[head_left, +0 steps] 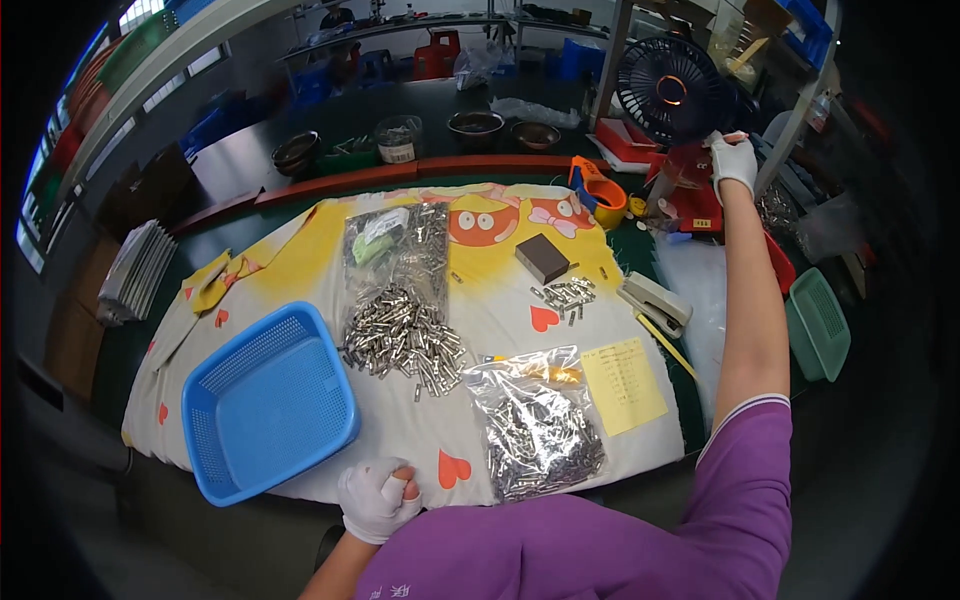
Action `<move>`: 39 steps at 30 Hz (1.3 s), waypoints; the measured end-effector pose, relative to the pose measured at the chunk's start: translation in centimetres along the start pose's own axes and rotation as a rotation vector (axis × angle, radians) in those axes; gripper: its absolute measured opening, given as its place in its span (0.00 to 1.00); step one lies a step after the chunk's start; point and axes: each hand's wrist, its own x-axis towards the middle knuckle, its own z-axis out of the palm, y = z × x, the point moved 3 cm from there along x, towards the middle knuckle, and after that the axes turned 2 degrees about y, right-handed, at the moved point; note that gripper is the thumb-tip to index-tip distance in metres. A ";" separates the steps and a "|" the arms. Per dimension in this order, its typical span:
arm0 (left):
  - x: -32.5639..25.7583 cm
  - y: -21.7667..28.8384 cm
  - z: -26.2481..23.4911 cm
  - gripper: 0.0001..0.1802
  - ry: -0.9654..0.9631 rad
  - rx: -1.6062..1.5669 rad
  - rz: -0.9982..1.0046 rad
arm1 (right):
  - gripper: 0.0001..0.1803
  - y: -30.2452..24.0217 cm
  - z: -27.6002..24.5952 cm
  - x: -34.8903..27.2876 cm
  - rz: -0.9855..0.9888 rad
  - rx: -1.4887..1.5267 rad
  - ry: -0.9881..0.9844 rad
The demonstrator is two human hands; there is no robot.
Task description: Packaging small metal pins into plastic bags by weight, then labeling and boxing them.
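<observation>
My left hand (pixel 380 498), in a white glove with bare fingertips, is curled into a loose fist by the cloth's near edge, with nothing visible in it. The blue plastic basket (pixel 335 425) lies just beyond it, with a bare bottom. My right arm stretches to the far right. There my right hand (pixel 735 168), gloved alike, has its fingers bent beside the dark desk fan (pixel 668 88) and above a red bin (pixel 692 190); what they grip, if anything, is hidden. Small metal parts (pixel 405 335) spill from an open clear bag (pixel 425 245). Nearer me lies another filled clear bag (pixel 540 430).
A dark block (pixel 542 258) sits beside a small heap of metal parts (pixel 567 295). To the right are a stapler (pixel 657 303), a yellow written note (pixel 625 387) and an orange tape dispenser (pixel 598 193). A green basket (pixel 820 325) stands farther right; metal bowls (pixel 475 122) stand behind the red ledge.
</observation>
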 end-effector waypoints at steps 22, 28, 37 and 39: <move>0.4 -0.1 0.0 0.08 0.058 -0.048 -0.019 | 0.15 1.0 1.4 1.2 -0.015 0.150 -0.346; 0.6 0.4 -0.2 0.05 0.027 -0.033 -0.014 | 0.16 0.9 2.6 0.2 -0.010 0.094 -0.448; 0.4 0.5 0.1 0.04 0.046 0.008 0.016 | 0.12 0.8 -3.1 -5.2 -0.145 0.165 -0.035; 0.3 0.5 0.2 0.04 0.040 0.015 0.014 | 0.09 -1.4 -3.2 -10.3 -0.159 0.550 -0.546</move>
